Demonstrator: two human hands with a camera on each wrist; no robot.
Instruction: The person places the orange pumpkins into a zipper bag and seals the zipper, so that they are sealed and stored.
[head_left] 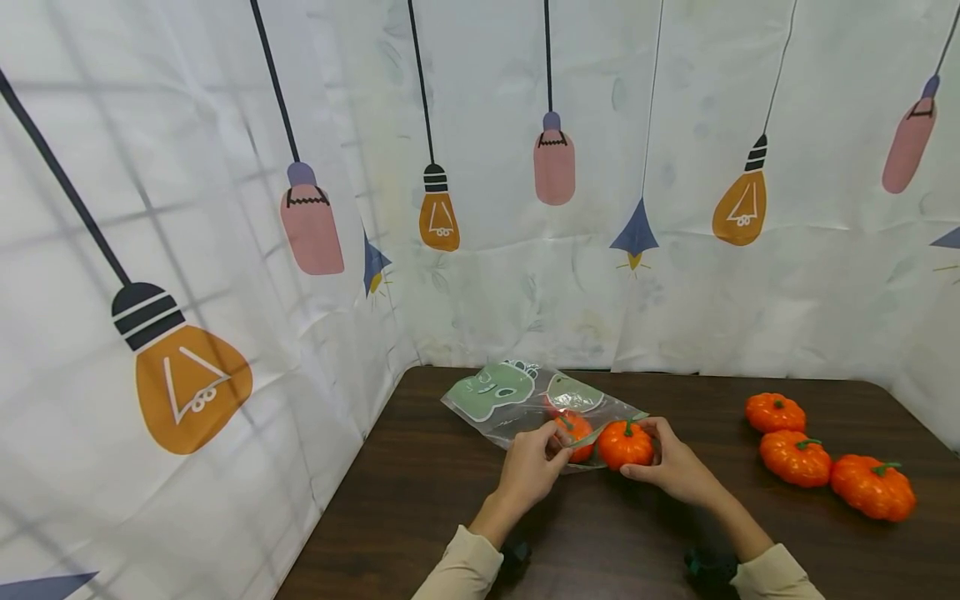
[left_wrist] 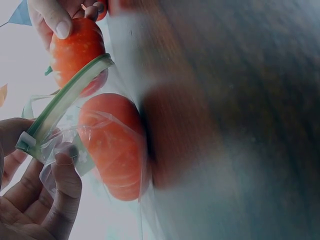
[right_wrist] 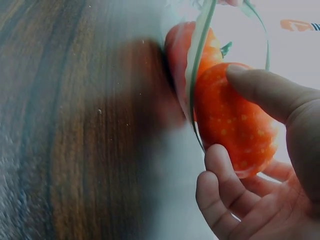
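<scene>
A clear zip bag (head_left: 517,425) with green cartoon shapes lies on the dark table, its green-edged mouth toward the right. My left hand (head_left: 530,467) pinches the bag's edge near the white slider (left_wrist: 26,141). Inside the bag sits an orange toy pumpkin (left_wrist: 117,150), and a red-orange shape shows behind it through the plastic. My right hand (head_left: 675,467) grips another pumpkin (head_left: 625,445) between thumb and fingers. In the right wrist view, this held pumpkin (right_wrist: 235,120) is right at the bag's mouth, partly past the green rim (right_wrist: 195,65).
Three more orange pumpkins (head_left: 795,457) rest in a group on the right of the brown table (head_left: 420,508). White curtains (head_left: 487,292) printed with lamps stand along the back and left of the table.
</scene>
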